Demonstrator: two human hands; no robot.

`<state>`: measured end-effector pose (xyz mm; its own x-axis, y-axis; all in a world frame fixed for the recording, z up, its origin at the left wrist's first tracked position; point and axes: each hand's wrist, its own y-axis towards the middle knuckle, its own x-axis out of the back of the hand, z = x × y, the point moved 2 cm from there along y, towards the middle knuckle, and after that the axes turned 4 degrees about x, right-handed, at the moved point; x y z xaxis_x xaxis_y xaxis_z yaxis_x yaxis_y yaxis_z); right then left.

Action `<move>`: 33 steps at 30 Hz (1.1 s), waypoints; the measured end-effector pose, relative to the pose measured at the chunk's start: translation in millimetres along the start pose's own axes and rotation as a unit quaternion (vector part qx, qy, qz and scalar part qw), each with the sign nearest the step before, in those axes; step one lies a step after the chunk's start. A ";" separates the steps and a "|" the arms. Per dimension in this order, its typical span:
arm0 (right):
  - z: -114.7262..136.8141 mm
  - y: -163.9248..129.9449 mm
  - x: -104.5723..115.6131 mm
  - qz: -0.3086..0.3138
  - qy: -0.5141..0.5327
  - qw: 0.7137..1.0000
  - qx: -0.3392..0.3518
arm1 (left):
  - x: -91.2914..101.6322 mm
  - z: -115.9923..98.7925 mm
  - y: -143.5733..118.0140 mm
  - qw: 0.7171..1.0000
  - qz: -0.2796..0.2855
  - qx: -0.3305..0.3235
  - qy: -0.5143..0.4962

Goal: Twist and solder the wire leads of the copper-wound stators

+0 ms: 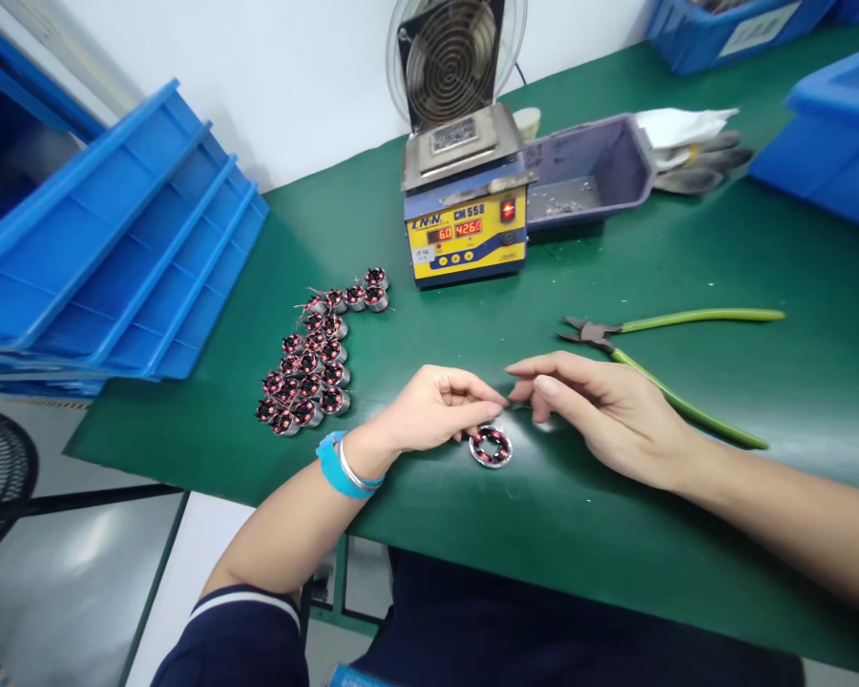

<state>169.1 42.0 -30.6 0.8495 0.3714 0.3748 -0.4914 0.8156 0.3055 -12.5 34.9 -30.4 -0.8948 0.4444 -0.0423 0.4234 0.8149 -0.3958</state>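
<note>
A small round motor stator [491, 447], a silver ring with black and copper-coloured windings inside, lies on the green table just below my left hand [450, 408]. My left thumb and index finger are pinched together above it, on what looks like a thin wire, barely visible at their tips. To the right, my right hand [593, 405] has its thumb and fingers apart, close to the left fingertips. Behind the right hand lie cutting pliers [601, 334] with green handles, their jaws spread.
Several wound stators [310, 363] stand grouped on the left. A yellow and blue solder pot [465, 229] sits at the back, a fan [450, 62] behind it. Beside it are a grey bin [634, 167] and gloves [701, 162]. Blue crates [115, 248] flank the table [429, 515].
</note>
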 end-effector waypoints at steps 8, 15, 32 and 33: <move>5.4 -0.5 9.8 0.015 -0.069 0.992 0.109 | -2.7 -0.2 1.7 0.999 -0.031 -0.001 -0.035; 8.4 0.4 4.4 0.019 -0.099 0.986 0.131 | -7.1 -3.9 1.8 0.998 -0.044 0.013 -0.036; 9.5 3.3 -6.9 -0.018 -0.114 0.988 0.107 | -10.2 -5.2 1.0 0.997 -0.035 0.013 -0.065; 8.8 3.4 -6.7 -0.024 -0.113 0.988 0.105 | -10.1 -4.7 1.4 0.997 -0.038 0.013 -0.066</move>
<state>160.0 38.3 -24.4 0.8202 0.2059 0.5337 -0.5003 0.7106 0.4947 -2.2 33.2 -26.1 -0.9358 0.3275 -0.1306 0.3512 0.8338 -0.4261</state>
